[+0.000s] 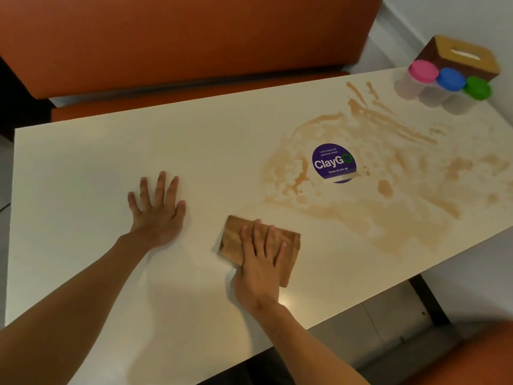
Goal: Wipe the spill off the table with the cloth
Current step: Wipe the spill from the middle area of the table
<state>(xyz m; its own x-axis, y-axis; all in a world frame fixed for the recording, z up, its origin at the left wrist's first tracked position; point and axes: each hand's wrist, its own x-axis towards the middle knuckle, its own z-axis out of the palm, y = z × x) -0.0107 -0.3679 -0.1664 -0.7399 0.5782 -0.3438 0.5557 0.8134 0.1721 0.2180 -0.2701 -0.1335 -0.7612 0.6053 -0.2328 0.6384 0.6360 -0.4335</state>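
A folded brown cloth [233, 240] lies flat on the cream table [83, 168], near its front edge. My right hand [261, 262] presses on the cloth with straight fingers spread over it. My left hand [156, 207] rests flat on the bare table, to the left of the cloth, fingers spread. A light brown spill [361, 212] is smeared over the right half of the table, around a round purple sticker [333, 162]. The cloth sits at the spill's near left fringe.
Three small clear jars with pink [423, 70], blue [451, 78] and green [478, 88] lids stand at the far right corner, before a wooden tissue box [460, 55]. An orange bench [180, 37] runs behind the table. Another orange seat [472, 357] is at bottom right.
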